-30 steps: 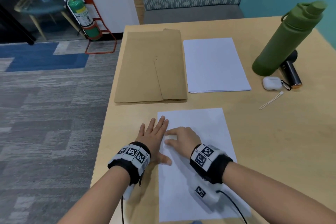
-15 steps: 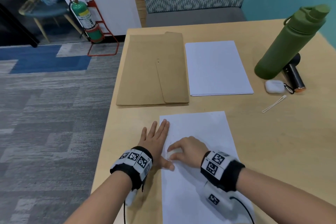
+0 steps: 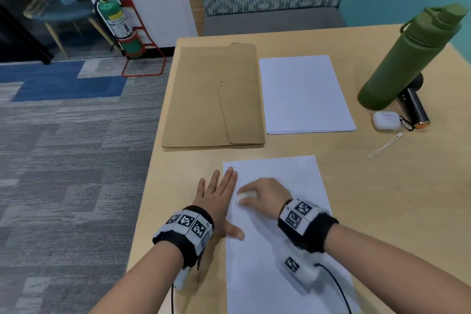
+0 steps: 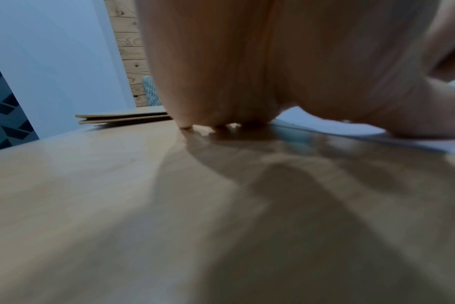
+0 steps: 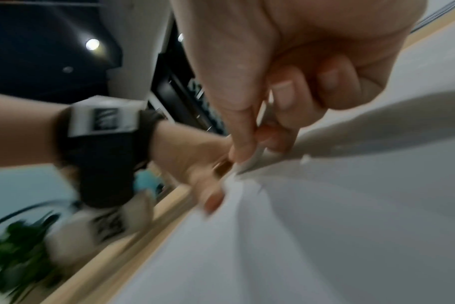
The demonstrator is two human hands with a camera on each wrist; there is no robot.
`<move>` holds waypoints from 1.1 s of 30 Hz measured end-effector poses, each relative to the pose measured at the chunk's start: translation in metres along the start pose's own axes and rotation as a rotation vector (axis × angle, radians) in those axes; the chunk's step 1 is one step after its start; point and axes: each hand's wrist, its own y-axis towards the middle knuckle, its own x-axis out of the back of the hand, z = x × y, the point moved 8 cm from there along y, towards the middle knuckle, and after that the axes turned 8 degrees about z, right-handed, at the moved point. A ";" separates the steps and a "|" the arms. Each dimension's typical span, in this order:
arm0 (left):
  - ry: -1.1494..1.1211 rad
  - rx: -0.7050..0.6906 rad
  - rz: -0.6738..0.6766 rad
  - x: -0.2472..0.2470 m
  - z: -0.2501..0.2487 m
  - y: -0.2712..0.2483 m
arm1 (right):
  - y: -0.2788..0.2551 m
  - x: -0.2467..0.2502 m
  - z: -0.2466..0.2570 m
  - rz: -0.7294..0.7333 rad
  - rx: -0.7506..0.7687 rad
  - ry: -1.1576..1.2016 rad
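Note:
A white sheet of paper [image 3: 293, 178] lies on the wooden table [image 3: 395, 199] in front of me. My left hand [image 3: 218, 190] lies flat with straight fingers, pressing the sheet's left edge, the thumb resting on the paper. My right hand [image 3: 248, 196] has curled fingers that pinch a small white block [image 3: 243, 197], seemingly an eraser, held down on the sheet next to the left hand. The right wrist view shows the thumb and fingers gripping the white block [image 5: 257, 159] against the paper [image 5: 325, 226]. In the left wrist view the left hand's palm [image 4: 247, 72] fills the upper part of the frame.
A brown envelope [image 3: 214, 99] and a stack of white paper [image 3: 303, 94] lie farther back. At the right stand a green bottle [image 3: 410, 58], a dark cylinder [image 3: 414, 107], a white earbud case [image 3: 384, 121] and a thin white loop [image 3: 384, 145]. The table's left edge drops to carpet.
My right hand slid the white block a little toward me on the sheet and then back away. The left hand stayed flat in place.

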 end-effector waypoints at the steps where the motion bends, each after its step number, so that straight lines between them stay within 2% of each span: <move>1: 0.002 0.001 -0.005 0.001 0.000 0.000 | 0.006 0.013 -0.003 -0.079 -0.029 0.053; 3: -0.004 -0.003 -0.008 0.000 0.000 0.000 | 0.013 0.030 -0.010 -0.208 -0.084 0.128; 7: -0.056 -0.024 -0.025 0.002 0.002 -0.001 | 0.001 0.009 -0.014 -0.138 -0.068 0.103; 9: -0.123 -0.027 -0.103 0.011 0.004 -0.001 | -0.007 0.001 -0.020 -0.120 -0.054 0.148; 12: -0.157 0.002 -0.205 0.025 0.006 -0.003 | -0.005 0.009 -0.025 -0.176 -0.051 0.239; 14: -0.146 0.013 -0.172 0.025 0.006 -0.002 | -0.001 0.016 -0.020 -0.180 -0.039 0.275; 17: -0.132 0.020 -0.102 0.023 0.005 0.001 | 0.010 0.018 -0.008 -0.085 0.008 0.210; 18: -0.132 0.020 -0.092 0.023 0.006 0.002 | 0.014 0.023 -0.006 -0.095 0.009 0.195; 22: -0.128 0.027 -0.066 0.024 0.006 0.003 | 0.023 0.051 -0.013 -0.332 -0.084 0.277; 23: -0.120 0.031 -0.062 0.024 0.006 0.003 | 0.022 0.048 -0.012 -0.345 -0.090 0.256; 26: -0.114 0.037 -0.054 0.024 0.005 0.004 | 0.015 0.010 -0.001 -0.173 -0.048 0.104; 28: -0.109 0.040 -0.050 0.024 0.005 0.004 | 0.015 0.003 -0.002 -0.121 -0.049 0.134; 33: -0.097 0.046 -0.033 0.023 0.005 0.004 | 0.021 0.041 -0.015 -0.368 -0.143 0.303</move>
